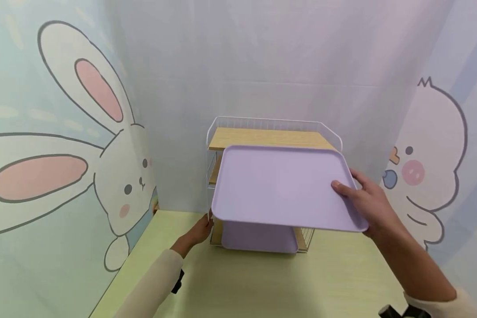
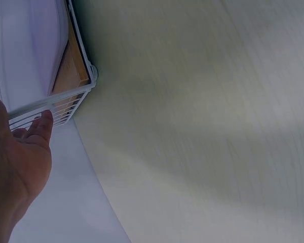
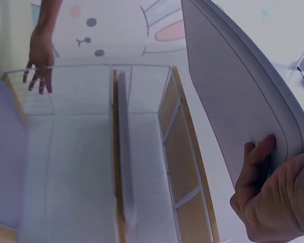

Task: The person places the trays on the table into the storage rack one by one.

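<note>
My right hand (image 1: 371, 203) grips a lilac rectangular tray (image 1: 280, 187) by its right edge, thumb on top and fingers underneath. The tray hangs in front of a three-tier rack (image 1: 270, 136) with white wire sides and wooden shelves, hiding much of it. On the bottom shelf lies a second lilac tray (image 1: 258, 238). Along the middle shelf is another pale tray (image 3: 124, 152), seen edge-on in the right wrist view. My left hand (image 1: 200, 229) rests against the rack's left wire side, its fingers spread and nearly straight (image 3: 39, 58).
The rack stands on a pale yellow-green table (image 1: 222, 282). Behind it hangs a plain pale curtain (image 1: 175, 88). A cartoon rabbit (image 1: 119, 176) decorates the left wall, and a white cartoon duck (image 1: 429, 132) the right.
</note>
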### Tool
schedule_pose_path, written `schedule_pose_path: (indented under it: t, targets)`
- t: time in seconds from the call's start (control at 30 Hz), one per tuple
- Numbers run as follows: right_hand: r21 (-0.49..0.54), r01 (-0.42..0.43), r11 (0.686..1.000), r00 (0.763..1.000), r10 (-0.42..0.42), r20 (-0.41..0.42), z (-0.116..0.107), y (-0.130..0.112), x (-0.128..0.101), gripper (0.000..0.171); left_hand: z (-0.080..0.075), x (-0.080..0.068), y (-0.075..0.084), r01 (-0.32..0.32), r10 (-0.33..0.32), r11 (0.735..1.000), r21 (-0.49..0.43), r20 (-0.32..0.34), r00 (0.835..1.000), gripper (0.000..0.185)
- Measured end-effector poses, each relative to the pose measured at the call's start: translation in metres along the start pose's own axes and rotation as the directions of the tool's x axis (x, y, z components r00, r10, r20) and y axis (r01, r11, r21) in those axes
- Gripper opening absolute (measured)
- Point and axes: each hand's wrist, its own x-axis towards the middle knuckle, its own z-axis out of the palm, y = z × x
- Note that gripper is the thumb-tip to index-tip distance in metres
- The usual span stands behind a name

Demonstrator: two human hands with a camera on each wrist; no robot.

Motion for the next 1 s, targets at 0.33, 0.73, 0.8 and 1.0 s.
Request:
schedule_pose_path:
  t: [0.33,0.73,0.8,1.0]
  targets:
    - [0.052,0.031,0.998,0.999,-0.031,-0.011,-0.006,-0.04,0.058,0.088,-0.009,0.001,-0.002,-0.043,0.036,0.992,0.115,0.064,0.997,0.062]
    - [0.094,-0.044,0.995,0.999,0.045,-0.017,0.004,-0.036,0.092,0.084,-0.03,0.001,-0.029,-0.145,0.121,0.982,0.12,0.185,0.975,0.073]
    - [0.091,-0.04,0.995,0.999,0.042,-0.017,0.004,-0.037,0.093,0.084,-0.027,0.0,-0.034,-0.17,0.159,0.983,0.07,0.142,0.977,0.074]
    - [0.095,-0.034,0.995,0.999,0.037,-0.029,-0.002,-0.042,0.097,0.085,-0.003,-0.002,-0.012,-0.031,0.031,0.999,0.035,0.001,1.0,0.065]
